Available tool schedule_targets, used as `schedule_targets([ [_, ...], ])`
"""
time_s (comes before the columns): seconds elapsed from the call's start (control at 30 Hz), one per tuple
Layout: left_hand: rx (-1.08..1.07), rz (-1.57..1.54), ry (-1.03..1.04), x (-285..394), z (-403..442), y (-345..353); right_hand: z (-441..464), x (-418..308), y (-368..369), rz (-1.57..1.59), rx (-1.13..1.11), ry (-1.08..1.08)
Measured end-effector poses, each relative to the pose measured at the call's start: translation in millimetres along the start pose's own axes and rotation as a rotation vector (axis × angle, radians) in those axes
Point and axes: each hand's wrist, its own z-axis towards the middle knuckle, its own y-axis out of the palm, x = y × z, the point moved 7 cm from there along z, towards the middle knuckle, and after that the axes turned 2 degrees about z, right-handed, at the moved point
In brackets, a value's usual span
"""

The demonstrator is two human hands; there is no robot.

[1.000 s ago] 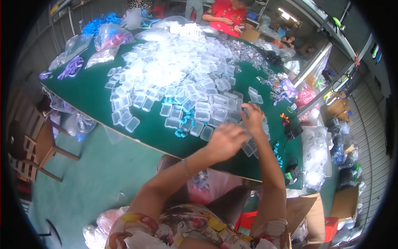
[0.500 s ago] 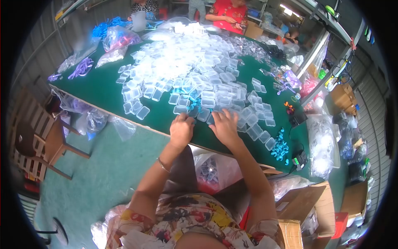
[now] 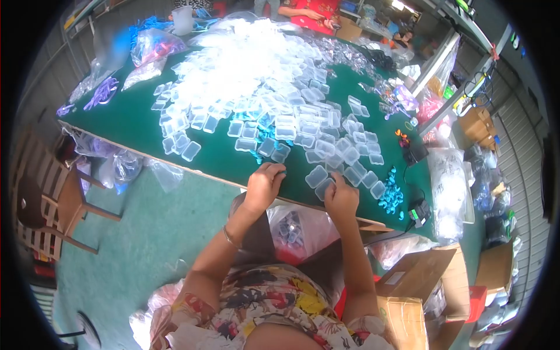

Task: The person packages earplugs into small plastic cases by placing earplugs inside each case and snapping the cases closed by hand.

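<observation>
My left hand (image 3: 265,185) is closed at the table's front edge, with a small bluish bit showing at its fingertips. To the right, my right hand (image 3: 342,197) touches an open clear plastic case (image 3: 320,183) with its fingers; its thumb and forefinger are close together at the case's edge. Small blue pieces (image 3: 265,137) lie among the clear cases beyond my left hand. Another heap of blue pieces (image 3: 391,193) lies to the right of my right hand. A big pile of clear cases (image 3: 280,93) spreads over the green table (image 3: 221,169).
Purple straps (image 3: 102,93) and filled plastic bags (image 3: 153,49) lie at the table's left. A person in red (image 3: 312,14) is at the far side. On the right are a black device (image 3: 415,153) and cardboard boxes (image 3: 411,274). A wooden chair (image 3: 73,204) stands left.
Both hands have drawn closer to the front edge. My right hand's spread fingers have closed in at an open case, which now lies apart near the edge. The view has shifted slightly.
</observation>
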Motion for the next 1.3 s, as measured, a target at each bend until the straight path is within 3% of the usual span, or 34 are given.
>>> schedule_targets([
  [0.07, -0.018, -0.313, -0.106, 3.4, -3.2, 14.2, -9.8, 8.8, -3.3, -0.037, -0.034, 0.077],
  [0.1, -0.035, -0.323, -0.106, 4.5, -4.6, 20.5, -14.6, 12.0, -5.4, -0.066, -0.065, 0.143],
  [0.23, -0.071, -0.084, 0.029, 23.4, -1.7, 31.3, -20.8, 13.7, -11.9, -0.122, -0.08, 0.21],
  [0.3, -0.104, 0.206, 0.044, 26.7, -1.6, 32.0, -21.9, 12.3, -15.8, -0.14, -0.102, 0.162],
  [0.43, -0.077, 0.212, 0.025, 16.9, -0.8, 26.4, -8.2, 53.2, -49.9, -0.017, 0.081, 0.131],
  [0.6, -0.089, 0.091, 0.014, 15.5, 1.5, 23.9, 34.8, 170.3, -98.2, -0.229, 0.227, 0.312],
  [0.7, -0.146, 0.063, 0.028, 18.6, 1.1, 23.5, 53.2, 225.2, -85.2, -0.322, -0.094, 0.575],
  [0.73, -0.137, 0.065, 0.026, 20.0, 1.6, 21.2, 61.5, 224.7, -83.6, -0.322, -0.092, 0.566],
  [0.8, -0.219, 0.103, 0.056, 24.1, 1.3, 23.3, 69.9, 228.8, -66.7, -0.444, -0.333, 0.661],
  [0.9, -0.229, 0.134, 0.025, 19.6, 0.8, 26.5, 80.3, 235.6, -48.7, -0.577, -0.405, 0.694],
  [0.93, -0.225, 0.141, 0.005, 19.3, -0.7, 28.8, 84.8, 237.7, -45.3, -0.623, -0.339, 0.634],
  [1.1, -0.16, 0.07, -0.062, 28.2, -14.0, 38.8, 83.6, 233.6, -39.7, -0.455, -0.303, 0.523],
  [1.17, -0.076, 0.126, 0.041, 35.9, -15.5, 36.9, 77.1, 238.0, -39.1, -0.454, -0.332, 0.622],
  [1.3, -0.075, 0.177, 0.047, 42.2, -15.5, 40.4, 76.0, 228.8, -41.9, -0.463, -0.368, 0.579],
])
